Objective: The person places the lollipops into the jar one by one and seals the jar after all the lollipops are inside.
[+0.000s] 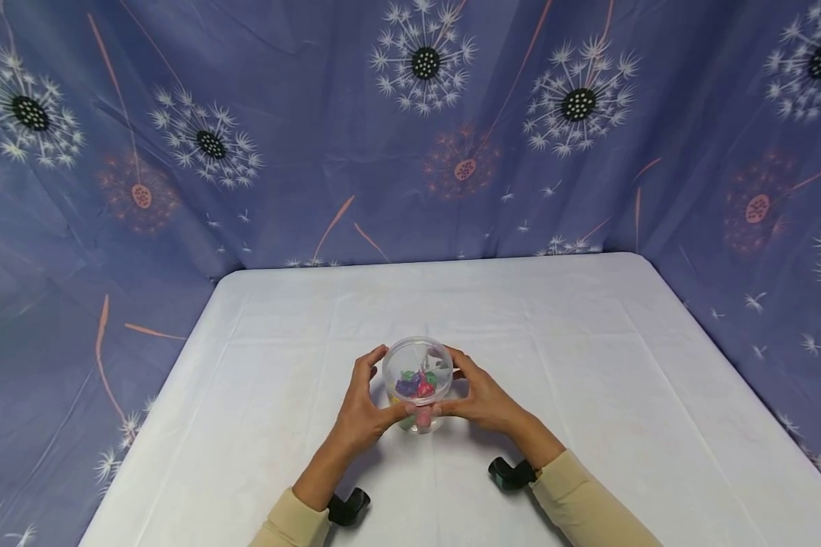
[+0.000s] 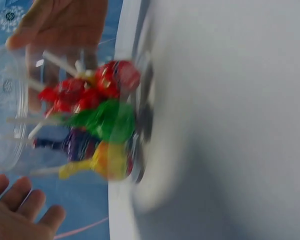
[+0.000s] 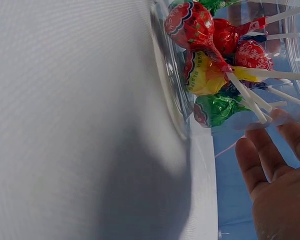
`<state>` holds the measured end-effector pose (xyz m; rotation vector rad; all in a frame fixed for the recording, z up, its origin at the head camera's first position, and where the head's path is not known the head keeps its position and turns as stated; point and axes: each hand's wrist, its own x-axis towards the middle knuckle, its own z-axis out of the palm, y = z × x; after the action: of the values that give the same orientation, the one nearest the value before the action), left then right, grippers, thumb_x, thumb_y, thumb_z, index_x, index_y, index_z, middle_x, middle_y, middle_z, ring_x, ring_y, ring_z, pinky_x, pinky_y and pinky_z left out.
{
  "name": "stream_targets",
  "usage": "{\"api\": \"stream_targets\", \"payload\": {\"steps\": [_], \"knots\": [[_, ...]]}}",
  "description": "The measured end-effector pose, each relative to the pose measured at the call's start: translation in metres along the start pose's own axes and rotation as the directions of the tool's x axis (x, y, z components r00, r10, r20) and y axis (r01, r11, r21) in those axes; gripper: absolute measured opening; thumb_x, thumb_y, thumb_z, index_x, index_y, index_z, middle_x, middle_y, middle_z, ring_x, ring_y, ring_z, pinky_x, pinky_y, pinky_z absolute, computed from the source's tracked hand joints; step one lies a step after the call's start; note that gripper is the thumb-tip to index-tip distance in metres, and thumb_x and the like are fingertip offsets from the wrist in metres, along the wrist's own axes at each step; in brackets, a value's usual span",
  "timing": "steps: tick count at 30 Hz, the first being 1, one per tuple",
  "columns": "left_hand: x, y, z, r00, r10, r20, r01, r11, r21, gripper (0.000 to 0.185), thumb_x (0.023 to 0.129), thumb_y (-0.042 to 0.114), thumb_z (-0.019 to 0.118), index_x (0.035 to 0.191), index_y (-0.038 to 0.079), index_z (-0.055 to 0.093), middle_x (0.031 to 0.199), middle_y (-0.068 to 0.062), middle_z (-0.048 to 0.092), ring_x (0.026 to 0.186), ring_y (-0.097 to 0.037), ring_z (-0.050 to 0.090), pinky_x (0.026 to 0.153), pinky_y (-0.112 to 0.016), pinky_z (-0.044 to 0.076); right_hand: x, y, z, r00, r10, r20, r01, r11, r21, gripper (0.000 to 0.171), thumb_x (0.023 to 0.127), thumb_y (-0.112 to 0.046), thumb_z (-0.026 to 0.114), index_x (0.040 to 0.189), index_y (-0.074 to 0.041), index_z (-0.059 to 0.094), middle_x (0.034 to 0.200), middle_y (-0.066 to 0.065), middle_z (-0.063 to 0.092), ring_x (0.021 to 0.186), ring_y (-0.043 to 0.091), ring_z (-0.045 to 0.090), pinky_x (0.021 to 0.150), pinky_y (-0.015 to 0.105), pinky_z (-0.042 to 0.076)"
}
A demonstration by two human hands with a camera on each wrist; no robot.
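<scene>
A clear plastic cup [image 1: 418,377] stands on the white table [image 1: 588,365], near its front middle. It holds several wrapped lollipops [image 1: 417,384] in red, green, purple and yellow, with white sticks. My left hand [image 1: 364,403] curls round the cup's left side and my right hand [image 1: 477,395] round its right side. In the left wrist view the cup [image 2: 20,120] lies between my left fingers [image 2: 20,205] and the right hand [image 2: 65,25]. The right wrist view shows the lollipops [image 3: 205,60] up close, with my right fingers [image 3: 270,165] against the cup wall [image 3: 270,117].
A blue curtain [image 1: 410,137] with a dandelion print hangs close behind the table and down both sides. A black wrist mount sits on each forearm: the left mount [image 1: 347,506] and the right mount [image 1: 513,472]. White cloth covers the table.
</scene>
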<state>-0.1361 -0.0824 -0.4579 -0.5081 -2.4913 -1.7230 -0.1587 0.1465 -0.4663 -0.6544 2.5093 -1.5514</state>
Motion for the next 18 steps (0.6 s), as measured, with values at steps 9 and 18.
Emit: {"api": "stream_targets", "payload": {"steps": [9,18], "knots": [[0.002,-0.005,0.004,0.999,0.042,-0.002,-0.042,0.998,-0.046,0.088,0.071,0.016,0.082,0.144,0.017,0.033,0.145,-0.010,0.037,0.138,-0.033,0.034,0.113,-0.058,0.025,0.000,0.002,0.000,1.000,-0.002,0.003,0.002,1.000,-0.005,0.090,0.071,-0.034,0.082,0.145,-0.033,0.031,0.144,-0.001,0.042,0.117,0.025,0.050,0.099,0.050,0.042],[0.021,-0.016,-0.025,0.958,0.069,0.277,-0.051,0.996,-0.073,0.081,0.079,0.022,0.075,0.146,0.028,0.030,0.146,-0.005,0.037,0.137,-0.039,0.034,0.111,-0.054,0.032,0.001,0.002,0.000,1.000,-0.018,0.010,0.018,1.000,0.012,0.090,0.072,-0.030,0.082,0.146,-0.030,0.030,0.144,0.002,0.042,0.117,0.027,0.050,0.098,0.052,0.042]]}}
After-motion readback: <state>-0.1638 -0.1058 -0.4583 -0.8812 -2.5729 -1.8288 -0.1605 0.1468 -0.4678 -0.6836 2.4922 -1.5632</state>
